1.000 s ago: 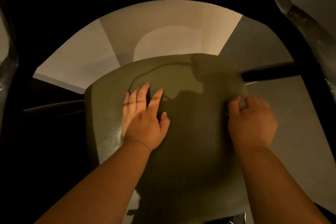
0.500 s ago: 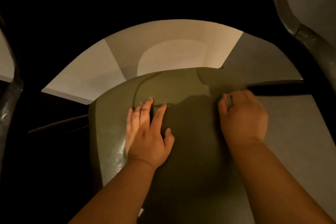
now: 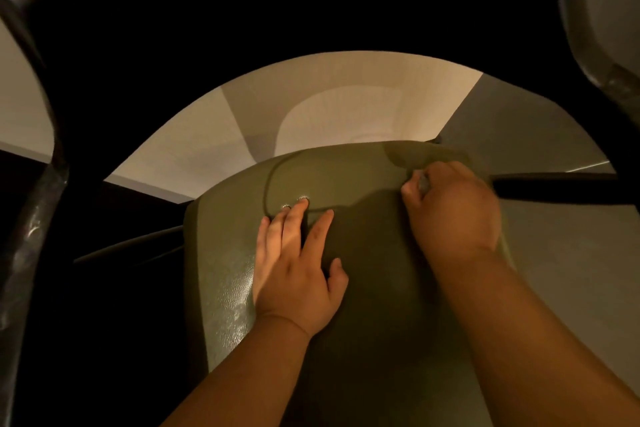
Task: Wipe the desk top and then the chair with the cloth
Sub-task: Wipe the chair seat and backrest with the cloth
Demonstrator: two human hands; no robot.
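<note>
Chair seat point(image 3: 346, 305): padded, smooth vinyl-type cover, prob. slippery, firm enough to press on. L hand point(image 3: 298, 270) flat, open, bracing seat. R hand point(image 3: 453, 208) fisted at rear edge w/ small pale item; cloth not identifiable. Grip seat at edges.

Left hand point(image 3: 294, 274) flat on olive chair point(image 3: 225, 253); right hand point(image 3: 453, 211) fisted near far edge, contents hidden; pale floor point(image 3: 311, 104) beyond.
</note>
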